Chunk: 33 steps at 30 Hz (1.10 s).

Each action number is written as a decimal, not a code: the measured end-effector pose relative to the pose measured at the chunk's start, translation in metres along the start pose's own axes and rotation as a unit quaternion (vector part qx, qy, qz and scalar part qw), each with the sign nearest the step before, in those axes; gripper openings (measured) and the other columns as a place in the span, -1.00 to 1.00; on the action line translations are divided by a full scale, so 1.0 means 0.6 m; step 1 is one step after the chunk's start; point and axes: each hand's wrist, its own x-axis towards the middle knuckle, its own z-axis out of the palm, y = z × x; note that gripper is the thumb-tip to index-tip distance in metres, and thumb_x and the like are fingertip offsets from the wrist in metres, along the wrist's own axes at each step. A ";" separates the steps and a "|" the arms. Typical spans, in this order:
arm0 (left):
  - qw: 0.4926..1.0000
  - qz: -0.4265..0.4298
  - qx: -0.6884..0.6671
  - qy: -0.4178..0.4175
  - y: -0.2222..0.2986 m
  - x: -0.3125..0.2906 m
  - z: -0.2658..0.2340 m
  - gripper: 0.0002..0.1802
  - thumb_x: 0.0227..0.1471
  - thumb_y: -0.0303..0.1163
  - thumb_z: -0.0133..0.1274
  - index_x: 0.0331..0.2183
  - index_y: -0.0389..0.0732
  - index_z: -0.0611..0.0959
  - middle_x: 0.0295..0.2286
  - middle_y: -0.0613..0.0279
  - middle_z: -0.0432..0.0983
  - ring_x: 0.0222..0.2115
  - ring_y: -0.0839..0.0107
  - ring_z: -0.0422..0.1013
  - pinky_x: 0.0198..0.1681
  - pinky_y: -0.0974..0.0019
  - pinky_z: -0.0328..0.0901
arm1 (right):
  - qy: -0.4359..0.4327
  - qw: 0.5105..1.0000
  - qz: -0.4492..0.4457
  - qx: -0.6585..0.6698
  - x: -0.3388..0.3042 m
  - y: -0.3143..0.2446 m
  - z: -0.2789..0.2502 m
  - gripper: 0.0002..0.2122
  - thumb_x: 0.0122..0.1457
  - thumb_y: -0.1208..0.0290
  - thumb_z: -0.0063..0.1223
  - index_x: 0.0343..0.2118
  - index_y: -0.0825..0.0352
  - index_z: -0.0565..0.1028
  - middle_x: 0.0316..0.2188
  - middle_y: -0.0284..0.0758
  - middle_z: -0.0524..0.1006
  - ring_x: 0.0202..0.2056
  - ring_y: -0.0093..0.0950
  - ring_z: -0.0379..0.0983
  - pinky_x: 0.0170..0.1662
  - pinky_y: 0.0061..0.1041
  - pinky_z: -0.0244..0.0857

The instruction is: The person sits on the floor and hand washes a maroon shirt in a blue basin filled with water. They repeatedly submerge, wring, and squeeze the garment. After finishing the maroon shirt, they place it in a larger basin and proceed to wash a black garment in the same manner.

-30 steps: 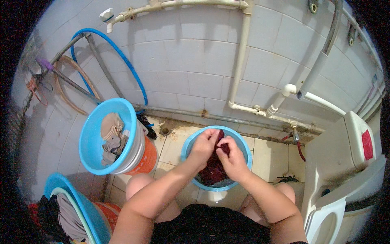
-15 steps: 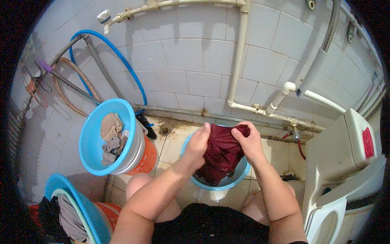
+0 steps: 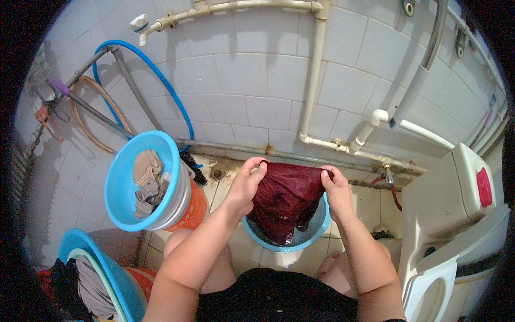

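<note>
A wet, dark red garment [image 3: 287, 193] hangs stretched between my two hands over a light blue basin [image 3: 289, 248] on the floor. My left hand [image 3: 248, 185] pinches its upper left corner, thumb on top. At the upper right corner my right hand [image 3: 336, 190] grips it in the same way. The garment's lower end dangles down into the basin, where some water shows at the right. Folds hide what kind of garment it is.
At left, a blue basin [image 3: 115, 206] with beige and grey clothes rests on an orange-and-white bucket [image 3: 194, 206]. Another blue tub [image 3: 80, 241] with dark and grey clothes stands nearer. A toilet [image 3: 429, 198] is on the right; pipes [image 3: 314, 80] run along the tiled wall.
My hands have moved apart, the left one outward to the left. The garment, bunched before, is now spread wider with its top edge pulled nearly straight.
</note>
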 end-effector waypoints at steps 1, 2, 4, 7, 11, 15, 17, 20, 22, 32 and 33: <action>1.000 -0.010 -0.019 -0.014 0.000 -0.002 0.005 -0.78 0.14 -0.32 -0.13 -0.17 -0.16 0.40 -0.32 0.20 0.46 -0.32 0.46 0.41 -0.27 0.38 0.32 | -0.002 1.000 0.001 0.022 -0.003 -0.001 0.007 -0.86 0.20 0.42 -0.13 -0.22 0.31 0.39 -0.36 -0.47 0.42 -0.32 -0.64 0.29 -0.17 -0.63 0.16; 1.000 -0.009 -0.012 -0.002 -0.001 -0.002 0.008 -0.78 0.15 -0.31 -0.15 -0.19 -0.19 0.40 -0.33 0.20 0.48 -0.35 0.45 0.42 -0.28 0.36 0.33 | -0.005 0.999 0.003 0.043 -0.007 -0.005 0.016 -0.85 0.20 0.41 -0.13 -0.21 0.30 0.39 -0.36 -0.48 0.42 -0.31 -0.64 0.28 -0.17 -0.63 0.15; 0.999 0.001 -0.053 0.001 -0.014 0.006 0.007 -0.78 0.15 -0.31 -0.16 -0.20 -0.20 0.39 -0.36 0.21 0.48 -0.38 0.44 0.43 -0.30 0.34 0.35 | -0.015 0.997 0.013 0.071 -0.009 -0.001 0.026 -0.84 0.19 0.39 -0.12 -0.20 0.27 0.38 -0.33 -0.49 0.41 -0.30 -0.65 0.28 -0.17 -0.64 0.15; 0.992 -0.020 -0.116 -0.049 -0.022 0.005 0.018 -0.80 0.14 -0.33 -0.14 -0.21 -0.21 0.39 -0.36 0.20 0.48 -0.38 0.41 0.44 -0.29 0.32 0.36 | -0.024 0.995 0.034 0.094 -0.015 0.004 0.038 -0.84 0.18 0.39 -0.10 -0.19 0.26 0.38 -0.33 -0.49 0.41 -0.30 -0.67 0.28 -0.17 -0.64 0.15; 0.991 -0.064 -0.098 -0.064 -0.017 -0.004 0.033 -0.81 0.09 -0.39 -0.07 -0.23 -0.21 0.39 -0.36 0.17 0.48 -0.38 0.37 0.45 -0.27 0.32 0.37 | -0.070 0.989 0.017 0.131 -0.025 0.004 0.051 -0.89 0.16 0.52 -0.10 -0.25 0.32 0.40 -0.32 -0.43 0.40 -0.29 -0.61 0.27 -0.14 -0.62 0.16; 0.993 -0.041 -0.063 -0.095 -0.022 0.000 0.025 -0.77 0.03 -0.49 -0.04 -0.20 -0.20 0.39 -0.30 0.18 0.44 -0.30 0.40 0.40 -0.21 0.36 0.32 | -0.051 0.993 -0.031 0.106 -0.022 0.012 0.054 -0.84 0.15 0.54 -0.11 -0.19 0.32 0.41 -0.24 -0.36 0.43 -0.18 -0.55 0.30 -0.04 -0.59 0.14; 0.989 -0.043 -0.060 -0.126 -0.023 -0.001 0.023 -0.75 0.02 -0.50 -0.03 -0.19 -0.21 0.39 -0.28 0.19 0.42 -0.26 0.42 0.38 -0.18 0.36 0.30 | -0.056 0.991 0.014 0.121 -0.026 0.004 0.057 -0.79 0.15 0.54 -0.11 -0.13 0.32 0.39 -0.23 -0.36 0.43 -0.16 -0.53 0.30 -0.02 -0.58 0.14; 0.989 -0.028 -0.044 -0.142 -0.025 -0.007 0.029 -0.73 0.01 -0.51 -0.02 -0.18 -0.21 0.39 -0.28 0.21 0.41 -0.24 0.44 0.36 -0.15 0.36 0.28 | -0.084 0.993 0.028 0.079 -0.036 -0.002 0.054 -0.72 0.15 0.54 -0.11 -0.05 0.33 0.35 -0.22 -0.35 0.43 -0.15 -0.53 0.31 -0.02 -0.58 0.15; 0.990 -0.001 -0.025 -0.140 -0.024 -0.012 0.035 -0.71 0.01 -0.51 -0.01 -0.17 -0.22 0.38 -0.28 0.21 0.41 -0.25 0.45 0.36 -0.14 0.37 0.27 | -0.092 0.996 -0.016 0.013 -0.040 0.002 0.053 -0.69 0.14 0.54 -0.10 -0.02 0.31 0.34 -0.23 -0.36 0.43 -0.20 -0.54 0.33 -0.07 -0.57 0.19; 0.974 -0.004 0.197 -0.115 -0.040 -0.014 0.044 -0.81 0.04 -0.36 0.00 -0.28 -0.23 0.48 -0.42 0.34 0.45 -0.40 0.57 0.35 -0.29 0.43 0.27 | -0.060 0.997 -0.033 -0.033 -0.027 0.038 0.049 -0.87 0.19 0.48 -0.17 -0.21 0.33 0.32 -0.32 -0.39 0.39 -0.25 -0.60 0.28 -0.11 -0.59 0.17; 0.965 0.012 0.239 -0.108 -0.040 -0.016 0.046 -0.82 0.04 -0.34 0.01 -0.30 -0.22 0.50 -0.44 0.36 0.45 -0.42 0.58 0.35 -0.30 0.44 0.27 | -0.064 0.997 -0.028 -0.016 -0.024 0.043 0.049 -0.86 0.20 0.44 -0.17 -0.22 0.34 0.32 -0.32 -0.35 0.40 -0.24 -0.56 0.30 -0.11 -0.57 0.18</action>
